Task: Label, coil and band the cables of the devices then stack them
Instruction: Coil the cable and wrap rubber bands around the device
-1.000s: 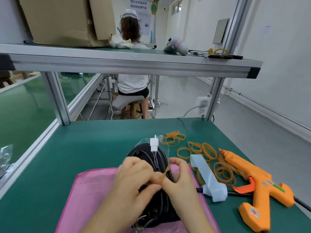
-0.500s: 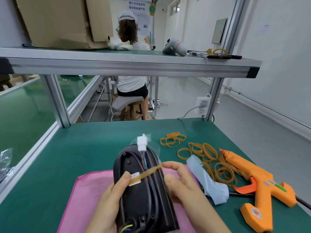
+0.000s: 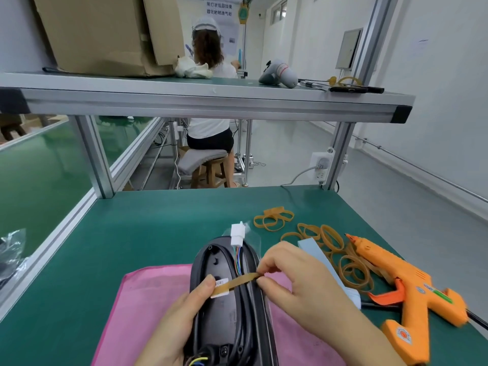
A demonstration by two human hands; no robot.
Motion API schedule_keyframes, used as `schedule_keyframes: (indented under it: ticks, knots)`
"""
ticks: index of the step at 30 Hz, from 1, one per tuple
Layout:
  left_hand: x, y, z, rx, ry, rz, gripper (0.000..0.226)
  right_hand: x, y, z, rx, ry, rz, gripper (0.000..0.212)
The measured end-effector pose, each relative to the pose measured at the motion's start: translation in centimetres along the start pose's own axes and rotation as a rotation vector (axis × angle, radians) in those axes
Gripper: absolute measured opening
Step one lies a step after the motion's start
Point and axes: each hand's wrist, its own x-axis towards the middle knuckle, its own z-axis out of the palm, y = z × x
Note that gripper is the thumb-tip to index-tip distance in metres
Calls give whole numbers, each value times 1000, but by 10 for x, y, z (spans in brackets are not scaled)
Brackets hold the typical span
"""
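Black device (image 3: 227,313) at lower centre, over pink cloth (image 3: 148,299) on bench (image 3: 132,233); left hand (image 3: 182,323) grips its side, thumb pinning rubber band (image 3: 237,280); right hand (image 3: 295,281) pinches the other end. Housing looks rigid and light, so hold by the edges; band stretchy, may snap back.

Device (image 3: 224,313) on cloth (image 3: 148,299), cloth on table (image 3: 132,228). Connector (image 3: 237,233) at device's far end. Band (image 3: 237,280) across device. Loose bands (image 3: 330,239) right of device; paper strip (image 3: 311,247) just right of device; glue gun (image 3: 412,286) farther right. Shelf (image 3: 211,101) behind, above device.
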Motion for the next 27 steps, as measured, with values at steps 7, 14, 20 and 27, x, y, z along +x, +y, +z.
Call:
schedule_keyframes:
  ticks: [7,14,20,27]
  knots:
    - [1,1,12,74,-24,-15,28,4,4,3,-92,-96,-46,6]
    - [25,-15,-11,163,42,-6,51,-11,14,15,113,-51,74,8]
    - [20,-20,-14,116,-12,1,70,-12,18,18,162,-125,116,3]
    - [10,-11,5,60,18,82,35,-11,21,20,525,-143,525,16]
